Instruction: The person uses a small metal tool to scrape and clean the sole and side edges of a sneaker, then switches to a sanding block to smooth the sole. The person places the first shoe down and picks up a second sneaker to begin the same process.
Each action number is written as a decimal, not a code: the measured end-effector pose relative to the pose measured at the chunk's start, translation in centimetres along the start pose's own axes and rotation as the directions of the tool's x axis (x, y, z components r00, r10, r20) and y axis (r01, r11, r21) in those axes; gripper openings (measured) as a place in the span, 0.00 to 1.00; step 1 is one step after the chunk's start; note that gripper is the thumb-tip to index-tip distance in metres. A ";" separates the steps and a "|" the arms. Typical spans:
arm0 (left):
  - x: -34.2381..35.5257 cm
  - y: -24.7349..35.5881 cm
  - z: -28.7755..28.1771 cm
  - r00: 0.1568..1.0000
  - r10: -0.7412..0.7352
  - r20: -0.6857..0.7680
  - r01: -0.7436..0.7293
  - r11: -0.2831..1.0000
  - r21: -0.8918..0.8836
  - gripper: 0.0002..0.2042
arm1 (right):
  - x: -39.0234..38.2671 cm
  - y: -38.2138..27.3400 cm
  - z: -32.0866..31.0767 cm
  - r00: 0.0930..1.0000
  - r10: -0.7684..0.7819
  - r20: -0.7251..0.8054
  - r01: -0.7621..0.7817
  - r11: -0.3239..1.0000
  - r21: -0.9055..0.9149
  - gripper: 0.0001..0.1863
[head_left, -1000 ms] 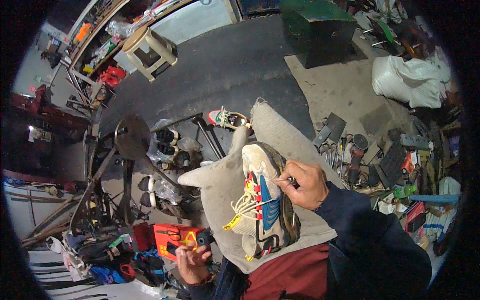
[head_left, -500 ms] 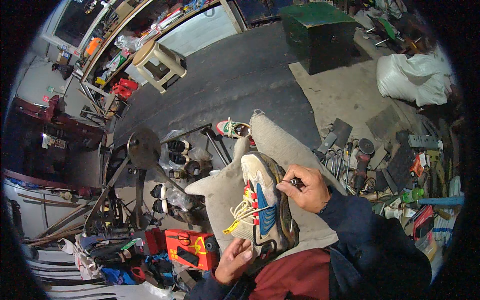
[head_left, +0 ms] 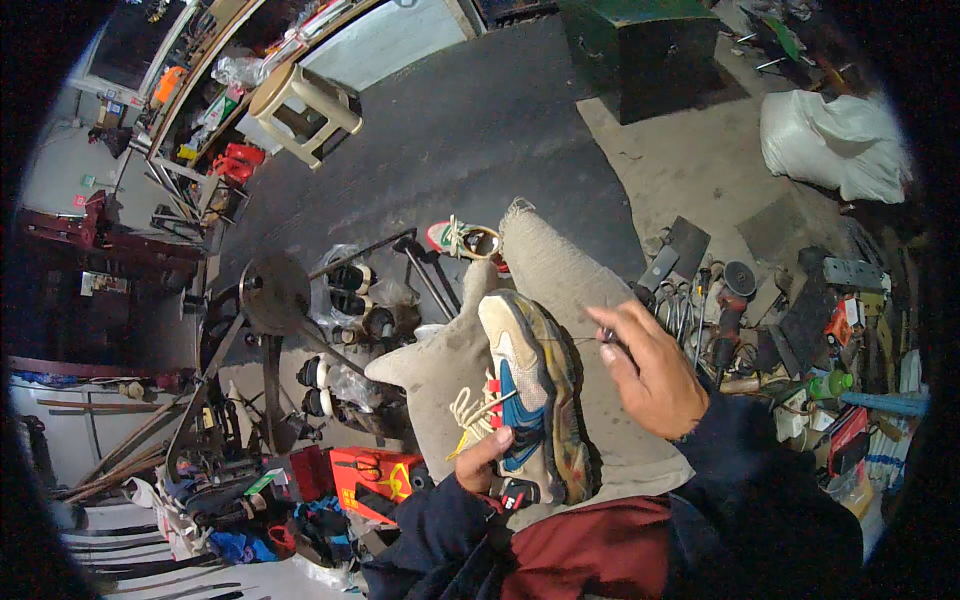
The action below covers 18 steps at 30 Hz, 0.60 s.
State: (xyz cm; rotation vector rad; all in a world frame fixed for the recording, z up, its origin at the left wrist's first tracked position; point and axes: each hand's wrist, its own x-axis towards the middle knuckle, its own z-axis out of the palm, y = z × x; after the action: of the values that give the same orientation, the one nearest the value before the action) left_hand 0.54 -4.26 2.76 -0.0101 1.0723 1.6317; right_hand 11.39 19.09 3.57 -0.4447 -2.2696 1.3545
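A beige, blue and red sneaker [head_left: 535, 372] with cream laces lies tilted on a grey cloth pad [head_left: 556, 262] over my lap. My left hand [head_left: 480, 462] grips the shoe near its heel, thumb on the blue side panel. My right hand [head_left: 652, 375], to the right of the shoe, is closed on a small dark tool [head_left: 608, 336], mostly hidden by the fingers. A thin line, perhaps thread, runs between the shoe's sole edge and that hand. Another red, green and white shoe [head_left: 447, 237] lies beyond the pad.
A metal stand [head_left: 272, 295], several shoes in plastic [head_left: 350, 385] and a red box with scissors [head_left: 365, 480] are left. Metal tools and scrap [head_left: 730, 300] lie right. Farther off are a stool [head_left: 305, 110], a green chest [head_left: 640, 60] and a white sack [head_left: 830, 145].
My right hand has drawn away from the shoe to the right. My left hand has come up onto the shoe's side, and the shoe has rolled to show more of its sole edge.
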 end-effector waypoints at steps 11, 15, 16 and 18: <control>0.1 0.3 -0.4 0.987 -0.114 -0.109 0.116 0.993 0.008 0.37 | -1.1 0.4 0.3 0.962 -0.045 0.269 0.010 0.991 0.130 0.32; 0.4 0.9 0.4 0.989 -0.121 -0.082 0.121 0.993 0.002 0.37 | -0.9 0.5 -0.1 0.947 -0.035 0.319 -0.002 0.993 0.114 0.34; 0.4 1.1 0.7 0.991 -0.108 -0.075 0.110 0.994 0.017 0.37 | -0.9 0.5 -0.2 0.938 -0.021 0.347 -0.009 0.996 0.084 0.34; 0.2 1.4 1.4 0.993 -0.090 -0.077 0.094 0.994 0.046 0.37 | -0.8 0.5 -0.3 0.938 -0.036 0.346 0.004 0.996 0.093 0.35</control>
State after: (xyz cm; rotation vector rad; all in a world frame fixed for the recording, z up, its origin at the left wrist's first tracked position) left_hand 0.04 -3.18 4.34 -0.0878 1.1529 1.5314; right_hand 12.22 19.15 3.12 -0.1578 -2.4660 1.6257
